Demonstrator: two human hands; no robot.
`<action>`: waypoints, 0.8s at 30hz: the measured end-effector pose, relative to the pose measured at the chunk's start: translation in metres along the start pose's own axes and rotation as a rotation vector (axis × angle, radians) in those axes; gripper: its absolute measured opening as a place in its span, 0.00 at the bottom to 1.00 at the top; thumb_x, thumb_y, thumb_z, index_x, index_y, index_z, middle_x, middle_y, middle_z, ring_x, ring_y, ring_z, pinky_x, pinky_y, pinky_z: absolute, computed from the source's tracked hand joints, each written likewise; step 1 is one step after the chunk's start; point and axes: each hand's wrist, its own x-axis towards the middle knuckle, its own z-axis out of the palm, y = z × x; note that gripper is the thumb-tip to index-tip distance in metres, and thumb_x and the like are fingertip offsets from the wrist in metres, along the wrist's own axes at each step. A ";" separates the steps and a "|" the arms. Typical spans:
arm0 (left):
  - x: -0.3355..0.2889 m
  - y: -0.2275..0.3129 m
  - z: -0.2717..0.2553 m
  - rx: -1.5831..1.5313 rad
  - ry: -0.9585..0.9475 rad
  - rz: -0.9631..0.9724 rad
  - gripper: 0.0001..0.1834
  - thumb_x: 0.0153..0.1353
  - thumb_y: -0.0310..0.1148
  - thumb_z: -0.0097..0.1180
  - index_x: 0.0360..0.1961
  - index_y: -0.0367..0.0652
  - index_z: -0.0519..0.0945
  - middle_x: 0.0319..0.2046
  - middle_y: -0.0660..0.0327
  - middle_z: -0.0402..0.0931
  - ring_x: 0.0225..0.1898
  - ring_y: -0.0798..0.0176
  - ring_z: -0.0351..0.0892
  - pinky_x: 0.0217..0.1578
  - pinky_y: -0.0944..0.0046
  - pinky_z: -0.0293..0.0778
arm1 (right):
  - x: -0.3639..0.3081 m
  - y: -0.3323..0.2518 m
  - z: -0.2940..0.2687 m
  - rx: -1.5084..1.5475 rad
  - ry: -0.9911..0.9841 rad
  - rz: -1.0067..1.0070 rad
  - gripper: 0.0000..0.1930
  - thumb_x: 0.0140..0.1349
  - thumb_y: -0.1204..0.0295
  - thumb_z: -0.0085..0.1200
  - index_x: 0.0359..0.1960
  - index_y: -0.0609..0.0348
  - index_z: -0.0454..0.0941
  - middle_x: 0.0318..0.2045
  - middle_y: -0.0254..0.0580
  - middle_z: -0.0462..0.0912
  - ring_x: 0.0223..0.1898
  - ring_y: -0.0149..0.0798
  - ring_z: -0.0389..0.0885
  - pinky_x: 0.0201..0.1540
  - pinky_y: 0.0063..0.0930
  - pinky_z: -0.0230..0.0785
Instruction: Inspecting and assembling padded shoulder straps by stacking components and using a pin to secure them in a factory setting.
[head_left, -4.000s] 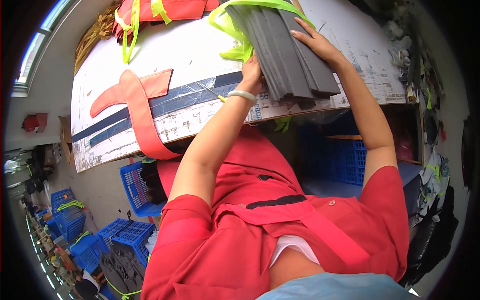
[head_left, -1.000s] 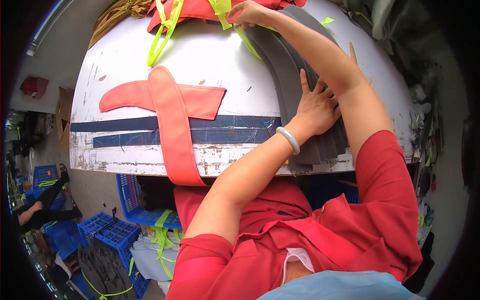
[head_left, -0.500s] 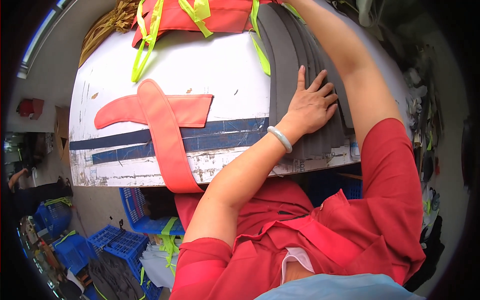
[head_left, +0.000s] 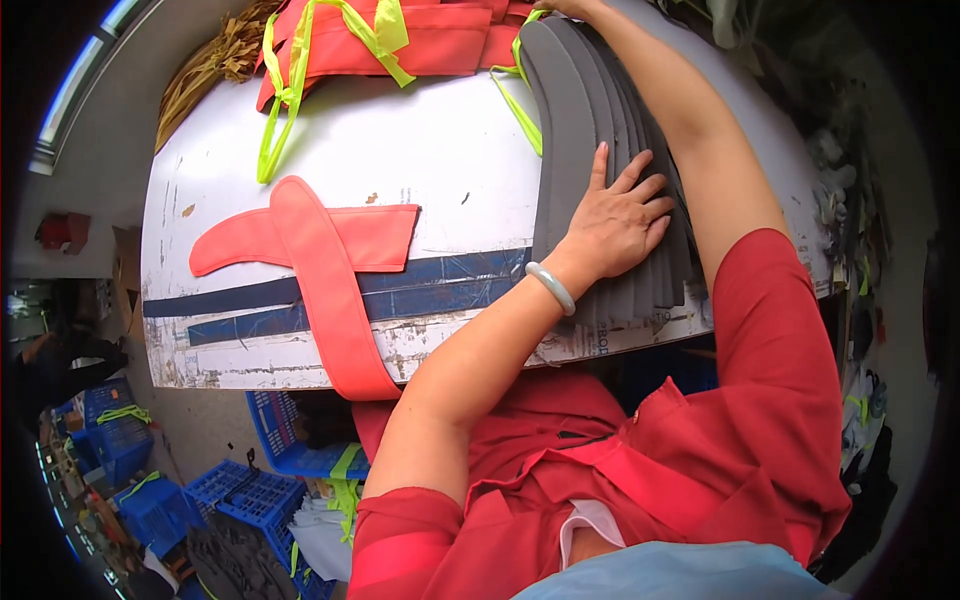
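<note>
A passage lies open over the surface point(head_left: 445, 140), bounded at 12 o'clock by the red bundle point(head_left: 440, 48), at 3 by the grey stack point(head_left: 568, 150), at 8 by crossed coral pieces point(head_left: 310, 255).

Left hand point(head_left: 618, 228) atop a stack point(head_left: 565, 170) on a table point(head_left: 460, 120).
Left of that hand lie two crossed strips point(head_left: 332, 305); beyond them, a fabric pile point(head_left: 445, 52). Farther ahead, by the stack's far end, is the right hand point(head_left: 562, 6).

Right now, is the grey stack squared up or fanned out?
Fanned out: the grey stack shows many long edges side by side, the left hand on top.
</note>
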 end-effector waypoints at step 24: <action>-0.006 -0.013 -0.007 0.041 -0.055 -0.038 0.20 0.64 0.43 0.49 0.57 0.57 0.75 0.62 0.67 0.66 0.70 0.58 0.53 0.69 0.42 0.35 | -0.046 0.141 -0.098 -0.180 0.111 -0.090 0.14 0.59 0.69 0.60 0.43 0.68 0.80 0.31 0.44 0.84 0.33 0.36 0.83 0.36 0.21 0.73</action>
